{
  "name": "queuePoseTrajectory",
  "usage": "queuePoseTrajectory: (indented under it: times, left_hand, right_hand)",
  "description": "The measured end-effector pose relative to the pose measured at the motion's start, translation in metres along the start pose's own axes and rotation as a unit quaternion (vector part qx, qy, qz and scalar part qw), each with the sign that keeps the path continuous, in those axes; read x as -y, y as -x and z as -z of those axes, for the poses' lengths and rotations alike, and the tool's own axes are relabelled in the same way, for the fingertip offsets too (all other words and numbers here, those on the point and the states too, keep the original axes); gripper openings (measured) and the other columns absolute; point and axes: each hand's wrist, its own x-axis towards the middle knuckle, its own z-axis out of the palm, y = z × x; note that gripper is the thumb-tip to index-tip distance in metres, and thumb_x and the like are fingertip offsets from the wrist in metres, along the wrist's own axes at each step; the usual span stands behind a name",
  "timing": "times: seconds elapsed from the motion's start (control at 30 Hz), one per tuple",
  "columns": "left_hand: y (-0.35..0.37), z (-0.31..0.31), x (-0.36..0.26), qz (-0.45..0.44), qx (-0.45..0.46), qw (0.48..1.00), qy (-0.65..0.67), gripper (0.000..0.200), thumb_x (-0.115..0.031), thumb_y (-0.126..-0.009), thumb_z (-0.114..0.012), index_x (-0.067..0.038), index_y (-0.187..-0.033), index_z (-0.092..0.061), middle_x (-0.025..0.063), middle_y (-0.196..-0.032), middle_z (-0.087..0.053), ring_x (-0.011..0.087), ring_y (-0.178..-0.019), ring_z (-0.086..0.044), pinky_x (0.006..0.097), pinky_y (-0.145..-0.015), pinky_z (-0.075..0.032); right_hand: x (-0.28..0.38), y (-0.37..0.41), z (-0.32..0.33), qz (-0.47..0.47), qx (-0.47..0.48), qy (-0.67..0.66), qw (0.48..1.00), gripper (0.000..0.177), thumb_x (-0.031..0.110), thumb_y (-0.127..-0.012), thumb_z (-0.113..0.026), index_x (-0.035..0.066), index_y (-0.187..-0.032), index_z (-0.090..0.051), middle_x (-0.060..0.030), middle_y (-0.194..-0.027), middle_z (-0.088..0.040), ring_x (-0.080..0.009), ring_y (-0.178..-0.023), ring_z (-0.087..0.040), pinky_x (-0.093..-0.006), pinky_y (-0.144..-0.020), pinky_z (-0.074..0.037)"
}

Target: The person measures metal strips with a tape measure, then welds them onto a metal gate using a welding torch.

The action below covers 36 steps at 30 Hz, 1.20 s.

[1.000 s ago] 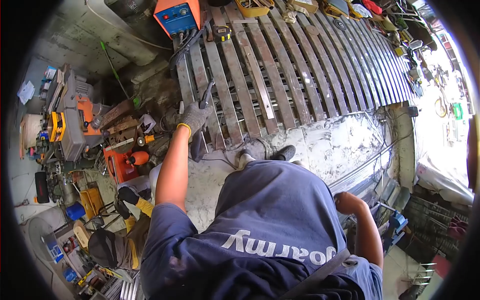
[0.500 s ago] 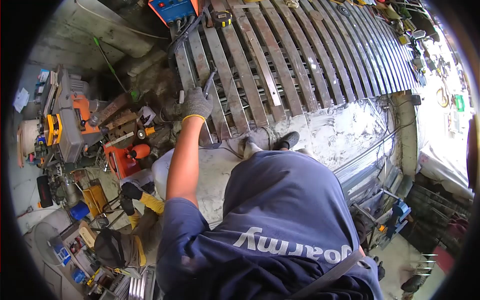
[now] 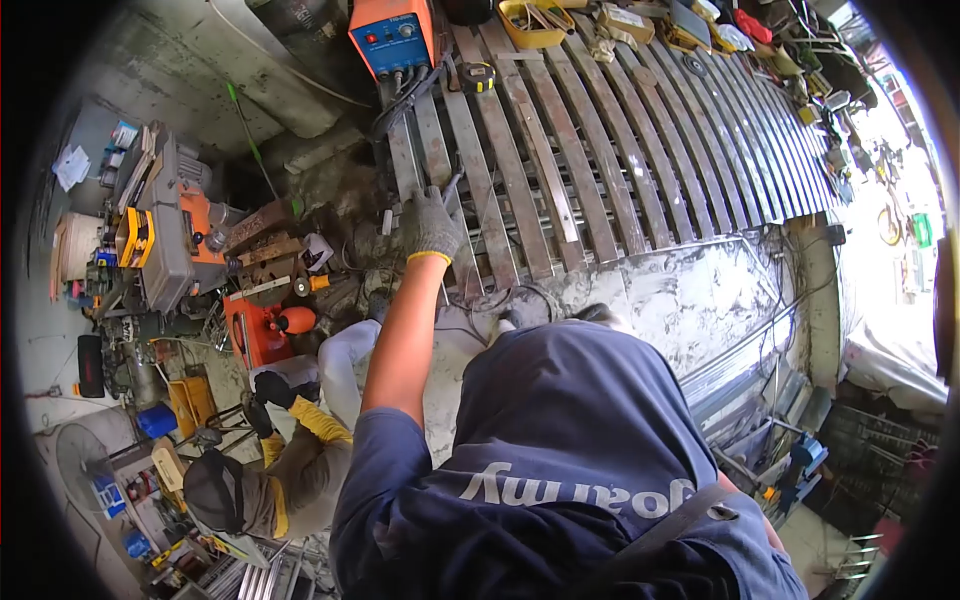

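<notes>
My left hand (image 3: 435, 228), in a grey knitted glove with a yellow cuff, reaches out over the near ends of the metal slats at the left side. Its fingers are closed around the handle of a dark welding torch (image 3: 453, 186), which sticks out past the fingertips and lies along the slats. The fingers are partly hidden by the back of the glove. Farther off, a yellow-black tape measure (image 3: 478, 77) rests on the slats (image 3: 545, 165). Beside it stands an orange and blue welding machine (image 3: 392, 42) with cables at its front. My right hand is out of view.
At lower left another person (image 3: 290, 490) crouches, with dark gloves and yellow sleeves. An orange-red tool case (image 3: 258, 330) and a grey and orange machine (image 3: 180, 245) stand on the left. A yellow tray (image 3: 535, 38) sits at the slats' far end. Cables (image 3: 515, 292) loop near my feet.
My view has shifted, so the bench appears lower and farther right. My left hand has edged forward along the torch, which looks still on the slats.
</notes>
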Motion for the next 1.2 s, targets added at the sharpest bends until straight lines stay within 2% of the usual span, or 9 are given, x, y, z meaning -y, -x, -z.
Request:
queuePoseTrajectory:
  times: [0.13, 0.27, 0.33, 0.47, 0.6, 0.73, 0.8, 1.03, 1.2]
  left_hand:
    - [0.033, -0.011, -0.018, -0.186, -0.084, 0.975, -0.084, 0.036, -0.036, -0.1, -0.068, -0.006, -0.119, -0.073, 0.0228, -0.13, -0.068, 0.0422, -0.115, -0.07, 0.0553, -0.097, -0.057]
    - [0.06, -0.027, -0.042, -0.046, 0.128, 0.991, 0.009, 0.027, -0.026, -0.101, -0.063, -0.009, -0.116, -0.077, 0.0234, -0.114, -0.075, 0.0458, -0.11, -0.073, 0.0568, -0.094, -0.059]
    - [0.061, -0.04, -0.043, -0.023, 0.122, 0.991, 0.049, 0.022, -0.021, -0.097, -0.066, -0.006, -0.104, -0.08, 0.0246, -0.111, -0.077, 0.047, -0.106, -0.075, 0.0564, -0.09, -0.061]
    - [0.066, -0.062, -0.038, -0.008, 0.11, 0.989, 0.099, 0.021, -0.019, -0.096, -0.065, -0.005, -0.098, -0.081, 0.0273, -0.109, -0.078, 0.0481, -0.104, -0.076, 0.0578, -0.089, -0.061]
    - [0.081, -0.023, -0.04, -0.002, 0.147, 0.988, 0.053, 0.026, -0.026, -0.102, -0.06, -0.006, -0.106, -0.077, 0.0285, -0.108, -0.077, 0.0486, -0.103, -0.075, 0.0602, -0.088, -0.059]
    - [0.116, -0.016, -0.022, -0.083, 0.034, 0.99, 0.109, 0.023, -0.021, -0.102, -0.062, -0.004, -0.116, -0.07, 0.0256, -0.103, -0.073, 0.0477, -0.1, -0.07, 0.0581, -0.09, -0.054]
    - [0.126, -0.027, -0.011, -0.139, 0.019, 0.983, 0.122, 0.016, -0.02, -0.099, -0.068, -0.006, -0.104, -0.073, 0.0228, -0.096, -0.072, 0.0465, -0.093, -0.069, 0.0574, -0.084, -0.055]
    - [0.103, 0.027, -0.124, -0.276, 0.01, 0.951, 0.142, 0.016, -0.025, -0.098, -0.073, -0.011, -0.092, -0.074, 0.0157, -0.092, -0.072, 0.0404, -0.087, -0.071, 0.0539, -0.078, -0.057]
    - [0.08, 0.019, -0.256, -0.373, 0.002, 0.915, 0.151, 0.012, -0.021, -0.1, -0.071, -0.009, -0.1, -0.074, 0.0155, -0.099, -0.073, 0.039, -0.096, -0.071, 0.0517, -0.087, -0.057]
  right_hand:
    - [0.003, -0.032, 0.017, -0.002, -0.059, 0.042, 0.997, 0.039, 0.027, -0.096, -0.076, 0.002, -0.126, -0.075, -0.0236, -0.122, -0.079, -0.0373, -0.116, -0.075, -0.0513, -0.1, -0.059]
    - [0.013, -0.056, 0.048, 0.037, -0.164, 0.057, 0.984, 0.038, 0.029, -0.098, -0.073, 0.003, -0.126, -0.074, -0.0242, -0.121, -0.079, -0.0394, -0.116, -0.076, -0.053, -0.1, -0.059]
    - [0.021, -0.055, 0.069, 0.077, -0.222, 0.022, 0.972, 0.048, 0.03, -0.096, -0.077, 0.003, -0.134, -0.071, -0.0219, -0.116, -0.08, -0.0404, -0.107, -0.077, -0.0487, -0.097, -0.061]
    - [0.018, -0.067, 0.072, 0.1, -0.132, -0.223, 0.961, 0.054, 0.035, -0.094, -0.08, 0.002, -0.136, -0.072, -0.0203, -0.109, -0.082, -0.0373, -0.102, -0.079, -0.0445, -0.09, -0.062]
    - [-0.005, -0.067, 0.039, 0.062, -0.097, -0.212, 0.97, 0.064, 0.048, -0.094, -0.08, -0.001, -0.135, -0.072, -0.0215, -0.1, -0.081, -0.0378, -0.101, -0.079, -0.0437, -0.092, -0.061]
    - [-0.042, -0.064, -0.01, -0.034, -0.07, -0.236, 0.969, 0.07, 0.051, -0.091, -0.082, 0.001, -0.139, -0.071, -0.0214, -0.102, -0.082, -0.0377, -0.105, -0.078, -0.0434, -0.096, -0.061]
    - [-0.057, -0.061, -0.026, -0.061, -0.043, -0.261, 0.962, 0.068, 0.051, -0.089, -0.084, 0.004, -0.137, -0.074, -0.0227, -0.111, -0.081, -0.0374, -0.113, -0.077, -0.0434, -0.101, -0.059]
    - [-0.125, -0.1, -0.097, -0.071, 0.035, -0.289, 0.954, 0.069, 0.055, -0.091, -0.081, 0.006, -0.138, -0.075, -0.0236, -0.135, -0.075, -0.0368, -0.13, -0.07, -0.0427, -0.111, -0.055]
    - [-0.175, -0.117, -0.072, -0.074, -0.022, -0.387, 0.919, 0.065, 0.049, -0.093, -0.082, 0.004, -0.139, -0.074, -0.0215, -0.122, -0.08, -0.0352, -0.118, -0.076, -0.0418, -0.104, -0.059]
